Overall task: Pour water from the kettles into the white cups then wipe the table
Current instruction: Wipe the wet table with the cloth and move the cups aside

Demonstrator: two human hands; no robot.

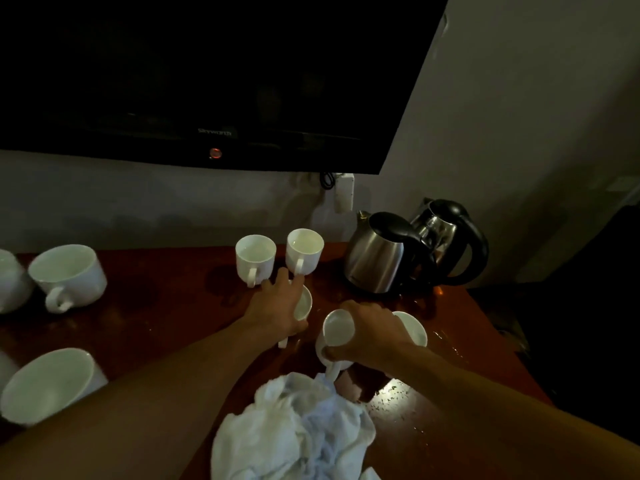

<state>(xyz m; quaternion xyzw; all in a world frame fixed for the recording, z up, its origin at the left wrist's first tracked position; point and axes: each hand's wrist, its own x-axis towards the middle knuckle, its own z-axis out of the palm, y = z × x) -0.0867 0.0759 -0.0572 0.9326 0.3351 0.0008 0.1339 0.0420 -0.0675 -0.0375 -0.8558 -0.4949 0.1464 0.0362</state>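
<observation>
The right hand (372, 332) is clamped from above on a white cup (335, 330) on the desk (166, 299), with fingers and thumb curled round its rim. The left hand (277, 308) lies over a second cup (304, 304) with fingers stretched forward; whether it grips, I cannot tell. The cups look light, stiff and breakable, and probably slick from the wet, so the handle gives a surer hold. A soft cloth (294, 431) lies crumpled just in front, and the kettles (375, 261) stand at the back right.
</observation>
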